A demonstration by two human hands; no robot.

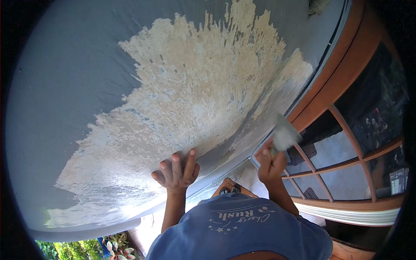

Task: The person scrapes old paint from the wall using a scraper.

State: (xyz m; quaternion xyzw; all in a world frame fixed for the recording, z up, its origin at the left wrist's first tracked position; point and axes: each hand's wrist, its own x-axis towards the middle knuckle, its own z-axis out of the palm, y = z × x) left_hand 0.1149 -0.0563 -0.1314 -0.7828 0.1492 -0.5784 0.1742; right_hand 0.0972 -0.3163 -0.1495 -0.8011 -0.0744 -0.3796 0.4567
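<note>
Before me rises a wall of smooth grey paint. A wide ragged patch of bare, beige-white plaster runs across it, flecked with leftover grey-blue bits. My left hand rests with spread fingers against the lower part of this patch and holds nothing. In my right hand, a broad-bladed scraper is held with its blade upward, blurred by motion. The blade is close to the wall's corner and the brown frame; whether it touches either cannot be told. My fingers hide most of its handle.
To the right stands a brown-framed door or window with glass panes that mirror the surroundings. My feet are on an orange-brown stool or step on a pale floor. Leafy plants grow at the lower left. A rough fitting sits high on the wall.
</note>
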